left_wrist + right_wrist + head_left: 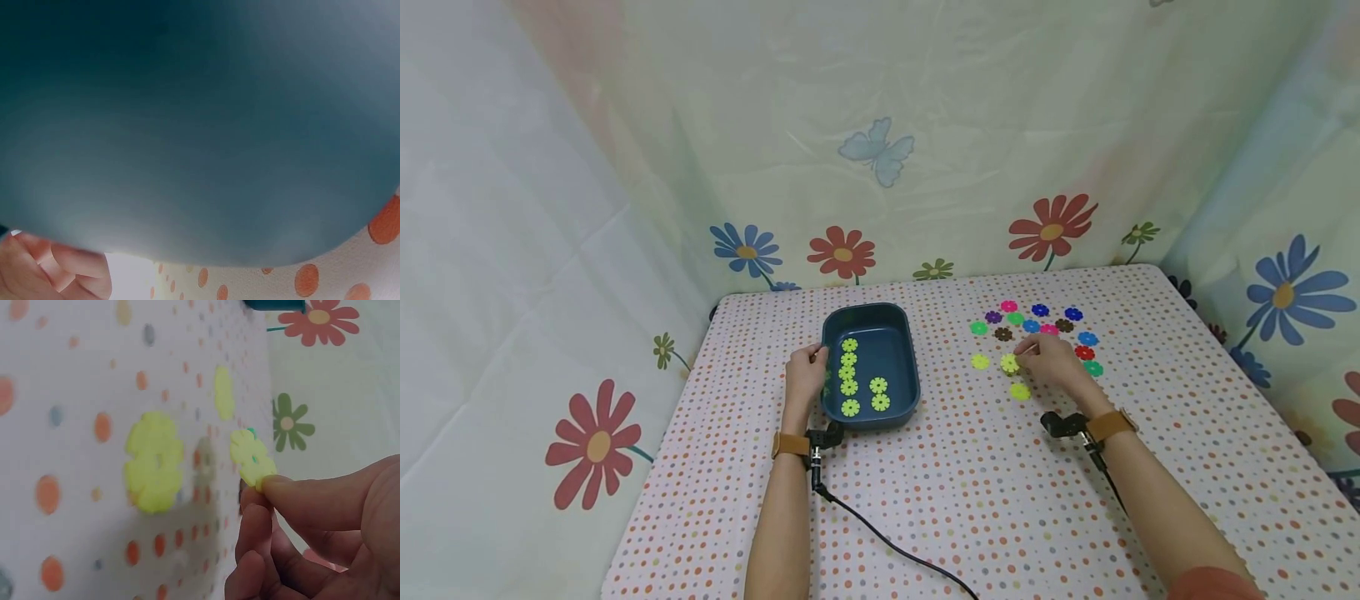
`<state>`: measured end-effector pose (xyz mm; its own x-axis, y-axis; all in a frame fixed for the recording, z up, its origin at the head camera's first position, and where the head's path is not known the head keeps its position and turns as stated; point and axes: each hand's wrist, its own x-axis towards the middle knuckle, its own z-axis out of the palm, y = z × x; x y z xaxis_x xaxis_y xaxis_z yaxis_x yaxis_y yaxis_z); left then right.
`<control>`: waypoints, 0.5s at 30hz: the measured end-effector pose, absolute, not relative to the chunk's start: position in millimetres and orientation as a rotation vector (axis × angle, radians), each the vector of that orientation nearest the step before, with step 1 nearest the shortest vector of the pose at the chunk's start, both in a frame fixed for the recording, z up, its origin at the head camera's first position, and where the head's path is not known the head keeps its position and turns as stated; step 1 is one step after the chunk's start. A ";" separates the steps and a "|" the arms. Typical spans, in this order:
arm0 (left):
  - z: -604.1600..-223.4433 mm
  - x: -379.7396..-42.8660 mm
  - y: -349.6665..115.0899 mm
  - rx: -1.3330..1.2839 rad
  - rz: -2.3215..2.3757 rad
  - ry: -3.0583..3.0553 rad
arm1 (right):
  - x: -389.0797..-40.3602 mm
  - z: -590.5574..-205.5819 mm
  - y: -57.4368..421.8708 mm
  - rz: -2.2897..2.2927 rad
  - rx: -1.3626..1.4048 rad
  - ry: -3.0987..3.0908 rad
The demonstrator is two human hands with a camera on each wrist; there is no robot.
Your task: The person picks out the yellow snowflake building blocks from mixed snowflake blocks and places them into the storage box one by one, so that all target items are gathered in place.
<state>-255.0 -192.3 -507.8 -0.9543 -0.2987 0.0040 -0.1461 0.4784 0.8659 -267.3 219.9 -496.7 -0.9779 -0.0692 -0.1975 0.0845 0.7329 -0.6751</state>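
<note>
A dark blue rectangular basin (912,367) holds several yellow flower-shaped discs (848,387), standing in a left column and a shorter right one. My left hand (806,379) grips the basin's left rim; in the left wrist view the basin wall (200,169) hides most of that hand, leaving curled fingers (81,272) at the lower corner. Between thumb and fingertips, my right hand (1051,362) pinches a yellow flower disc (252,459), raised off the table. Two more yellow discs lie near it, one to its left (980,362) and one closer to me (1020,392).
Beyond and right of my right hand lie several flower discs in other colours, among them a red one (1084,353), a brown one (1003,334) and a dark blue one (1073,314). A black cable (887,542) runs across the dotted tablecloth (925,475). A floral curtain hangs behind.
</note>
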 end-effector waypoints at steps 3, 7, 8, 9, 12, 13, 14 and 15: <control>-507.7 -255.3 -192.2 0.391 -1.475 -2.563 | -270.9 -490.8 213.7 -1.112 -0.024 2.718; -506.8 -255.0 -192.1 0.392 -1.472 -2.561 | -275.3 -481.1 198.6 -1.197 -0.083 2.676; -506.6 -254.8 -191.9 0.393 -1.473 -2.561 | -276.5 -478.7 193.9 -1.220 -0.088 2.661; -506.5 -254.9 -192.0 0.393 -1.469 -2.562 | -278.3 -477.1 189.0 -1.237 -0.096 2.651; -506.5 -254.8 -191.5 0.395 -1.463 -2.568 | -283.0 -471.3 173.4 -1.280 -0.122 2.623; -506.6 -255.0 -191.5 0.394 -1.460 -2.571 | -284.6 -469.5 167.9 -1.291 -0.127 2.617; -506.5 -255.2 -191.2 0.393 -1.455 -2.573 | -286.1 -467.5 162.1 -1.299 -0.140 2.611; -506.5 -255.3 -191.0 0.394 -1.452 -2.575 | -287.1 -465.1 155.9 -1.305 -0.157 2.613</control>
